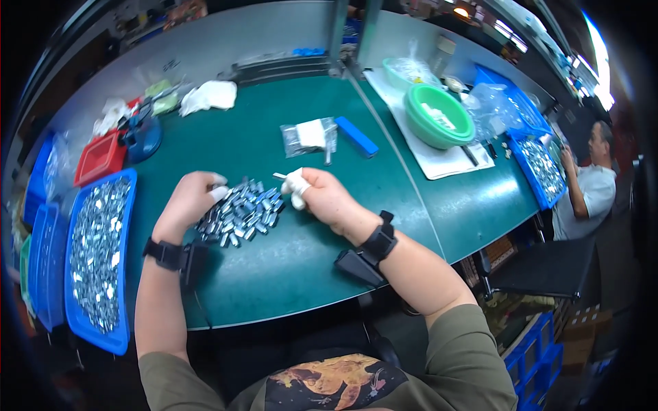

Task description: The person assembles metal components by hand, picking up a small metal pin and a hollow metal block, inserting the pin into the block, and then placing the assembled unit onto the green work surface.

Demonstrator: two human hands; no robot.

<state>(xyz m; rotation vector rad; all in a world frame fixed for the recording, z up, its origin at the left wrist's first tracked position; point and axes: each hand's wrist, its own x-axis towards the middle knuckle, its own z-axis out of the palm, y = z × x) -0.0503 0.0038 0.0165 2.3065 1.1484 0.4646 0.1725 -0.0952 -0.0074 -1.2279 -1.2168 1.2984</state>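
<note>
A loose pile of small, shiny metal cylinders (241,211) lies on the green tabletop between my hands. My left hand (184,204) is at the pile's left edge, white covers on its fingertips. Its thumb and forefinger are curled but apart, with nothing visible between them. To the right of the pile, my right hand (325,198), also with white fingertip covers, is closed in a pinch. A small metal piece (279,176) sticks out from its fingers toward the left; the rest of it is hidden.
A blue tray (125,274) full of metal parts stands left, beside a red bin (99,157). Beyond my hands lie a clear bag (293,140) and a blue bar (357,137). Green bowls (439,120) stand far right. A person (591,185) sits beyond the right edge.
</note>
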